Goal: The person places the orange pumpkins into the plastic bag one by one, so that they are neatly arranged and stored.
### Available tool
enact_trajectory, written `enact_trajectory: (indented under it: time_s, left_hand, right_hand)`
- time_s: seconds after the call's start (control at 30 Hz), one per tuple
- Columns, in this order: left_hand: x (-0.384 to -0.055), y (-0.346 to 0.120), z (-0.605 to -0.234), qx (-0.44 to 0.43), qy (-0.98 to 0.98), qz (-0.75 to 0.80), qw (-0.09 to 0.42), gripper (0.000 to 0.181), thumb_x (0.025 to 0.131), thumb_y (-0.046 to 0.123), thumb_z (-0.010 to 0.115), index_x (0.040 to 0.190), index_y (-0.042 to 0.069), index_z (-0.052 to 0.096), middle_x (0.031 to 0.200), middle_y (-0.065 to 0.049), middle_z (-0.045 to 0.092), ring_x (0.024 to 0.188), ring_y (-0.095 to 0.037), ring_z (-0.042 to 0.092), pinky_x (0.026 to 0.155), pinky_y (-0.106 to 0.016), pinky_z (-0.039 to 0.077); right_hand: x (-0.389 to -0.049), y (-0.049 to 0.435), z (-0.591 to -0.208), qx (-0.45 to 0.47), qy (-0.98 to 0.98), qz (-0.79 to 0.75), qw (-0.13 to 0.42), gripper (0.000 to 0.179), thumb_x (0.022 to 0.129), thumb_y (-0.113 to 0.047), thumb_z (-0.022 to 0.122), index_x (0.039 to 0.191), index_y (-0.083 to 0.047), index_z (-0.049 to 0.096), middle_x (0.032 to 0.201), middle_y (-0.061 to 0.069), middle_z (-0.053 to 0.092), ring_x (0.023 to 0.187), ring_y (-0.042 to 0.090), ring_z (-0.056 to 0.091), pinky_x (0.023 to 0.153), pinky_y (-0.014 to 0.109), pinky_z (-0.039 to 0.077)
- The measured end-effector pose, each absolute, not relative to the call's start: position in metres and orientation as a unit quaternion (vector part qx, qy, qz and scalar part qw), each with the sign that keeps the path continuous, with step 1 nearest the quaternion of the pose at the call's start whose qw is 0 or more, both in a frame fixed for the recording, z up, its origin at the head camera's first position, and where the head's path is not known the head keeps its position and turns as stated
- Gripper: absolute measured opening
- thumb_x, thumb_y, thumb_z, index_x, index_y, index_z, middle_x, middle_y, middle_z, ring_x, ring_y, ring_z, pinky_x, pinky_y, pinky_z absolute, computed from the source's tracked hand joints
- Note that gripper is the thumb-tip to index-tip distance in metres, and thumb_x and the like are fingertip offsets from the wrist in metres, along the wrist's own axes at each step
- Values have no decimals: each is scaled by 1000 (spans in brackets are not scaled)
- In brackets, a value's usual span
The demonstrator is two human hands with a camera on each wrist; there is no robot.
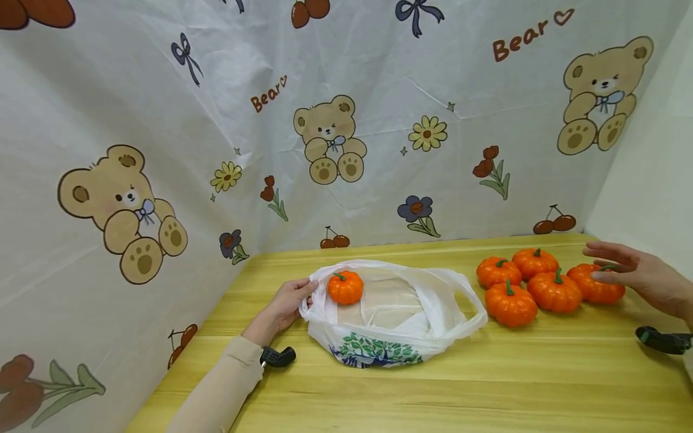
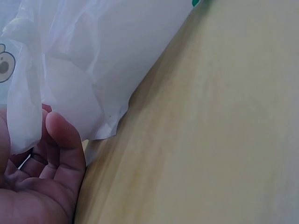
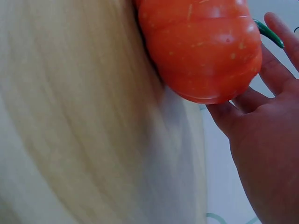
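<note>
On the table (image 1: 346,397), the bag (image 1: 373,349) lies long side left to right, mouth up. The left hand (image 1: 287,304) pinches its left end. The right hand (image 1: 644,276), fingers spread, is nearer the rightmost pumpkin (image 1: 587,290), just left of it; contact is unclear. The pumpkin's wide axis lies level, its stem (image 3: 270,33) leaning toward the right hand.

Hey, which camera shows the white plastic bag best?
The head view: it takes in nearly all of the white plastic bag, with its open mouth and the orange pumpkin inside. The left wrist view catches only a cropped section at the left hand; the right wrist view shows no recognizable part.
</note>
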State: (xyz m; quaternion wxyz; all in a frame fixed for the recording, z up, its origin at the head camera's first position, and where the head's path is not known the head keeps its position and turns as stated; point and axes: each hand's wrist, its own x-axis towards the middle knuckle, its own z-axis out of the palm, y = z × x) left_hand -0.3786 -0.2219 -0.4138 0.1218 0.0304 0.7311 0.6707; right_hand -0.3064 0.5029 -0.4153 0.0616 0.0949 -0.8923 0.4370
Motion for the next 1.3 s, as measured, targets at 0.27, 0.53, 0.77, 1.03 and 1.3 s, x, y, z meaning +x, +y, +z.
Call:
enact_trajectory:
  time_s: [0.27,0.53,0.77,1.03,1.3]
  left_hand:
    - [-378,-220,-412,33,728,673,125,53,106,28,61,150,2,48,102,-5,63,72,-9,58,63,-22,56]
    - [-377,-221,-411,35,727,674,124,48,105,29,62,145,3,54,98,-3,63,72,-10,58,63,-22,56]
    - [-377,-223,-411,31,733,669,119,52,105,31,62,148,3,51,96,-4,62,73,-10,58,64,-23,57]
    - [-378,-224,-416,32,729,673,123,48,105,30,62,143,2,55,93,-3,62,72,-11,56,62,-23,55]
    - [-376,-223,-416,36,734,668,119,48,105,31,62,143,2,56,93,-3,62,72,-11,56,63,-23,55]
  right_hand:
    - [-303,503,-426,87,-892,441,48,73,106,-22,60,165,-31,19,125,-47,35,104,-27,30,86,3,29]
    - [-301,506,-430,92,-895,434,40,73,101,-16,67,161,-28,28,126,-42,31,104,-27,32,77,7,32]
    - [-302,507,-429,77,-901,426,6,80,99,-22,70,163,-30,25,131,-33,26,102,-28,30,79,6,31]
    - [-298,506,-431,61,-916,396,32,83,96,-26,74,163,-31,25,144,16,35,101,-30,25,78,1,29]
    - [-298,507,-429,44,-916,397,31,87,98,-31,73,166,-32,18,160,39,17,107,-19,23,82,-3,24]
